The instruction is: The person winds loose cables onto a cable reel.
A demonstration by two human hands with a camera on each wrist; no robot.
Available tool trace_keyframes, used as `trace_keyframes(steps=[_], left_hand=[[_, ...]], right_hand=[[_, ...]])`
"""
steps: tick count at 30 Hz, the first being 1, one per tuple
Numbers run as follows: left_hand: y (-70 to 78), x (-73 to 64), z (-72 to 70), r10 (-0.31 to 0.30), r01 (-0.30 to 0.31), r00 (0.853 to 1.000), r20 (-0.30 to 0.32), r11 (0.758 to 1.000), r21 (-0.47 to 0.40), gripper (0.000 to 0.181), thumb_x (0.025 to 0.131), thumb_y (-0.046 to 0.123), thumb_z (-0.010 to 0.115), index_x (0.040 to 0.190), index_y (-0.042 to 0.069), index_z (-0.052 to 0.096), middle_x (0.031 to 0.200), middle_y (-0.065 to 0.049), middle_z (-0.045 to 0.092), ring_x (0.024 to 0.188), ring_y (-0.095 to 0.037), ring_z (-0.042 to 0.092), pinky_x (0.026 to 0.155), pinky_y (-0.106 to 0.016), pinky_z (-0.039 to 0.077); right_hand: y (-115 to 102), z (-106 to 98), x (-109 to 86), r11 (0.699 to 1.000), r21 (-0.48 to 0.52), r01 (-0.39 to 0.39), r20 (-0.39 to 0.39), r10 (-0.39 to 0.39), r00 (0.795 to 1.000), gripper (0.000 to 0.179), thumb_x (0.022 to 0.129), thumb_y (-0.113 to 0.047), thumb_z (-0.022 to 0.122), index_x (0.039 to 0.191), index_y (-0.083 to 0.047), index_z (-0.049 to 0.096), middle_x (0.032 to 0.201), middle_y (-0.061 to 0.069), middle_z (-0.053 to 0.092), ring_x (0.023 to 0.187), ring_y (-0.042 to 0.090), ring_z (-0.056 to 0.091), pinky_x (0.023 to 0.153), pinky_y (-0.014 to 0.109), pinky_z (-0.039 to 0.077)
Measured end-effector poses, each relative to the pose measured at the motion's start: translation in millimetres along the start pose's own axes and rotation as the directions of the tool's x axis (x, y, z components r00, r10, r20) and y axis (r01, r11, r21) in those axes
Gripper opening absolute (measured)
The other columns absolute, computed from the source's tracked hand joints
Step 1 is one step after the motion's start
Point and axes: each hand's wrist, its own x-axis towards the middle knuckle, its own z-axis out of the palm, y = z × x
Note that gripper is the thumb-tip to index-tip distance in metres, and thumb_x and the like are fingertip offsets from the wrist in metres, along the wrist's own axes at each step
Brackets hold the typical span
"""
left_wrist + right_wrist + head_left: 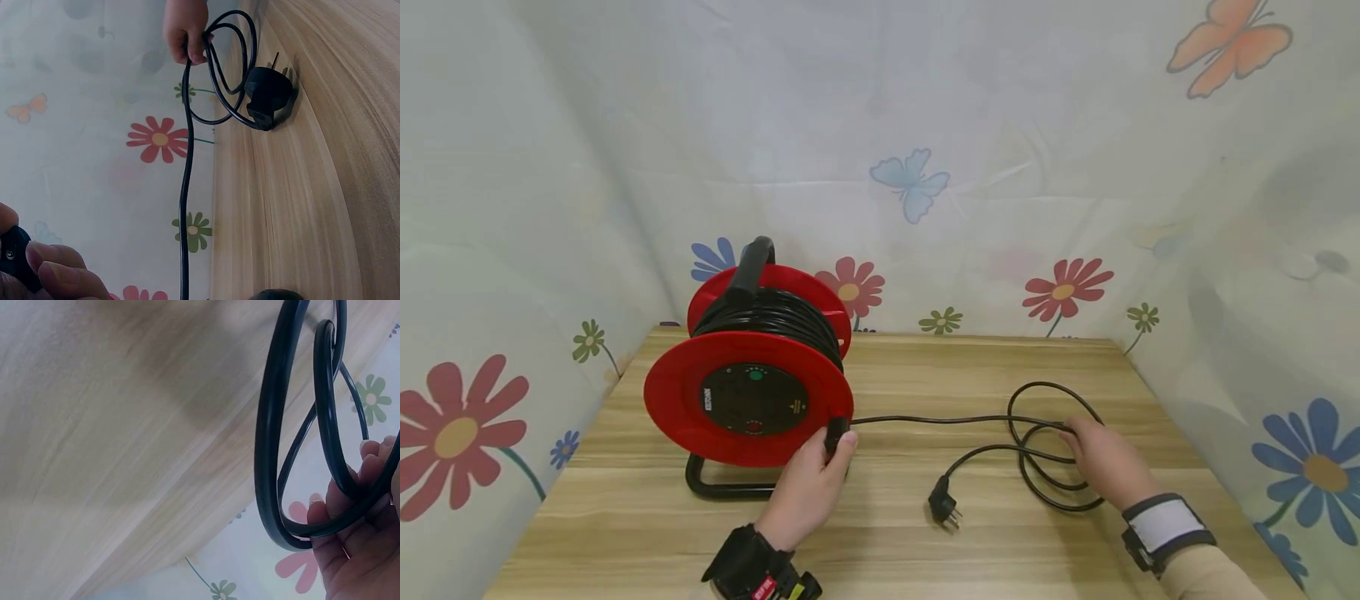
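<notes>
A red cable reel [670, 417] wound with black cable stands on its black tube frame at the left of the table. My left hand [808, 483] grips the small black crank knob [837, 433] at the lower right of the reel's front disc; the left wrist view shows fingers and thumb round it. From the reel a black cable [925, 419] runs right to my right hand [1105, 458], which holds it between curled fingers. Loose loops of it hang and lie around that hand. The cable's plug [943, 502] rests on the table between both hands, prongs facing right.
The wood-grain table [925, 367] meets a pale cloth backdrop [1000, 100] printed with flowers and butterflies at its back and sides. On top of the reel is a black carrying handle [752, 271].
</notes>
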Motion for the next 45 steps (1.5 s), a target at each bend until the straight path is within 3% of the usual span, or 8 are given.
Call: trace_keyframes(steps=[9,18,31,35,45], left_hand=[[-7.3,-1.2,-1.6,-0.013,0.013,1.000,0.016,1.000,0.019,0.051,0.093,0.060,0.043,0.079,0.011,0.047,0.064,-0.002,0.041,0.053,-0.016,0.036,0.049,-0.028,0.029],[-14.4,-3.8,-2.7,-0.072,0.071,0.997,0.015,0.996,0.059,0.044,0.094,0.052,0.049,0.082,0.011,0.050,0.067,-0.003,0.040,0.057,-0.017,0.038,0.053,-0.029,0.032],[-28.3,-5.9,-6.4,-0.109,0.103,0.993,0.051,0.988,0.111,0.041,0.095,0.052,0.047,0.086,0.012,0.055,0.070,-0.001,0.038,0.068,-0.019,0.045,0.063,-0.034,0.035],[-33.6,-6.0,-7.2,-0.118,0.109,0.991,0.061,0.985,0.130,0.041,0.095,0.052,0.047,0.090,0.013,0.057,0.075,-0.002,0.044,0.076,-0.019,0.048,0.068,-0.035,0.037],[-46.2,-9.2,-11.7,-0.171,0.163,0.985,0.032,0.970,0.182,0.031,0.096,0.040,0.052,0.081,0.013,0.052,0.068,-0.001,0.036,0.063,-0.018,0.043,0.058,-0.031,0.032]], right_hand=[[-5,3,1.3,1.000,-0.013,0.010,-0.018,-0.010,1.000,0.012,0.095,-0.015,0.056,0.091,-0.004,0.056,0.063,0.001,0.052,0.049,0.012,0.043,0.043,0.029,0.036],[-2,7,1.3,0.997,-0.038,0.061,-0.063,-0.063,0.996,0.011,0.093,-0.013,0.060,0.087,-0.005,0.055,0.062,0.000,0.050,0.050,0.012,0.041,0.044,0.029,0.035],[-5,15,2.6,0.994,-0.064,0.088,-0.034,-0.090,0.995,0.010,0.091,-0.013,0.062,0.087,-0.006,0.057,0.065,0.000,0.052,0.052,0.011,0.042,0.045,0.029,0.037],[-8,19,4.5,0.993,-0.074,0.096,-0.035,-0.099,0.994,0.010,0.090,-0.014,0.063,0.086,-0.006,0.058,0.065,-0.001,0.054,0.052,0.011,0.044,0.046,0.029,0.038],[-6,24,7.7,0.972,-0.187,0.146,-0.051,-0.158,0.986,0.014,0.086,-0.014,0.068,0.083,-0.004,0.059,0.064,0.002,0.058,0.051,0.014,0.050,0.048,0.037,0.045]])
